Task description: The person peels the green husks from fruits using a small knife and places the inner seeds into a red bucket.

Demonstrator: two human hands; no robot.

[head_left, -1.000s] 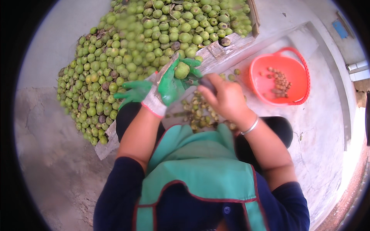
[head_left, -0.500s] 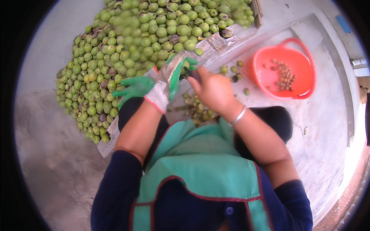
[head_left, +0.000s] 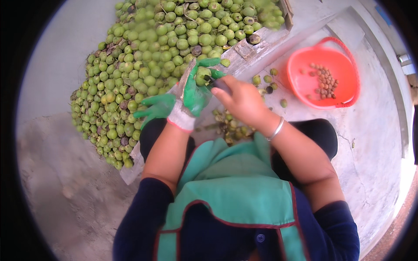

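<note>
My left hand (head_left: 194, 98), in a white knitted glove with a green coated palm, is closed round a round green-husked walnut (head_left: 202, 76). My bare right hand (head_left: 246, 99), with a silver bangle at the wrist, grips a knife (head_left: 222, 85) by its dark handle. The short dark blade meets the husk; how deep it goes I cannot tell. A second green glove (head_left: 157, 107) lies by my left knee, its fingers pointing left. Below my hands, cut husk pieces (head_left: 233, 128) are scattered on the ground between my knees.
A large heap of green-husked walnuts (head_left: 143, 74) covers the far left, edged by a wooden board (head_left: 246, 50). To the right stands an orange-red bucket (head_left: 300, 93) with brown nuts (head_left: 326, 82) in it. A few loose green fruits (head_left: 257, 80) lie between board and bucket.
My left hand has turned so that its green palm and the walnut show more plainly. The knife stays in my right hand at the walnut. The whole view has shifted slightly.
</note>
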